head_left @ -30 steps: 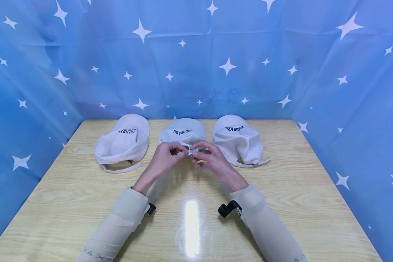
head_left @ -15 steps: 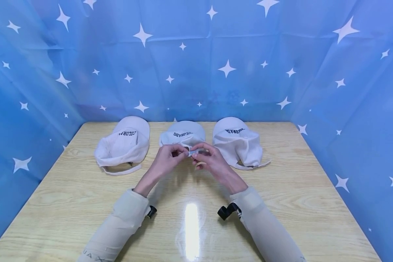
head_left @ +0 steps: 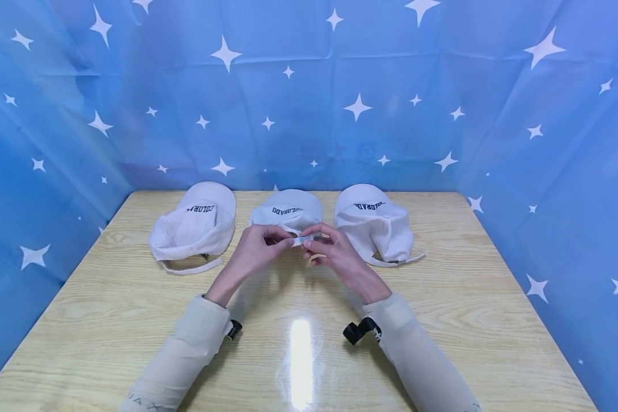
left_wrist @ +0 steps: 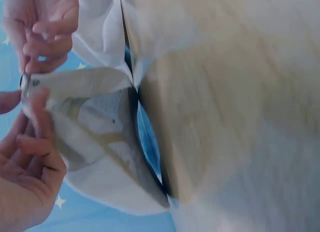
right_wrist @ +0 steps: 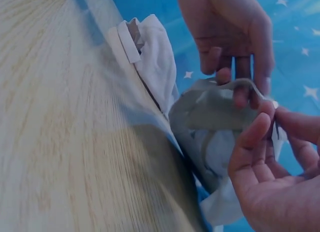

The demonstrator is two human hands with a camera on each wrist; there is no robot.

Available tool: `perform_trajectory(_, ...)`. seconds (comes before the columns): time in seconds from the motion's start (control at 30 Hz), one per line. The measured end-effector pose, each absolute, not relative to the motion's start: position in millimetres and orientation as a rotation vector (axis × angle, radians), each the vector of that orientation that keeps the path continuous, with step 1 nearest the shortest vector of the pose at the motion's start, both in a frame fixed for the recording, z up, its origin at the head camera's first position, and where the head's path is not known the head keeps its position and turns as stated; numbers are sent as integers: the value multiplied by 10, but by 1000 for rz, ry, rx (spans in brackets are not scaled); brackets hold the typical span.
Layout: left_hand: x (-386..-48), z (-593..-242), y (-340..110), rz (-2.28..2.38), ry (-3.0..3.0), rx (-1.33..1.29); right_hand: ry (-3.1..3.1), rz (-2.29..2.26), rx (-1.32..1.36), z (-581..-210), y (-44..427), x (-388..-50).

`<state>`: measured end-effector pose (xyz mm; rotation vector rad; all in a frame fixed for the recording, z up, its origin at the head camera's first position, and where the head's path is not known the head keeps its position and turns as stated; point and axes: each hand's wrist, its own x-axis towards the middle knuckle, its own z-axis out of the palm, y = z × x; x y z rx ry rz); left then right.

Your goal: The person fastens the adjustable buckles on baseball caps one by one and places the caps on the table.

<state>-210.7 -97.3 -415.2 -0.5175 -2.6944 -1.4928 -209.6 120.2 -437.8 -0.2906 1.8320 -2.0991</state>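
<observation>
The middle white cap [head_left: 285, 200], lettered COLORADO, sits at the back of the table with its brim away from me. Its back strap [left_wrist: 82, 82] is raised toward me. My left hand [head_left: 254, 249] pinches the strap between thumb and fingers. Close beside it, my right hand [head_left: 338, 253] pinches the same strap, the fingertips of both hands nearly meeting. A small metal buckle [left_wrist: 26, 82] shows by the fingers in the left wrist view. Fingers partly cover the strap's ends, so how they are joined cannot be told. The cap's inside is visible in both wrist views.
Another white cap [head_left: 193, 226] lies to the left, its strap [head_left: 193, 269] hanging loose on the table. A third white cap [head_left: 373, 223] lies to the right, strap end sticking out. Behind the wooden table [head_left: 134, 320] hangs a blue star-patterned curtain [head_left: 309, 131].
Both hands keep hold of the strap in nearly the same place. The left fingers have shifted slightly left, and a little more white strap shows between the hands.
</observation>
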Motion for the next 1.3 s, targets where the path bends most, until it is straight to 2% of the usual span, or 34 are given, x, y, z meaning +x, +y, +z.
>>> perform_trajectory(0.33, -2133, -4103, -1129, -1590, -2807, -625, 1847, -2100, -291, -4370, 1241, -2115)
perform_trajectory(0.67, -2136, -4145, -1084, -1659, -2717, -539, 1879, -2079, -309, -4370, 1260, -2108)
perform_trajectory(1.3, -2108, -4166, -986, -1593, -2676, -574, 1906, -2049, -326, -4362, 1229, -2104)
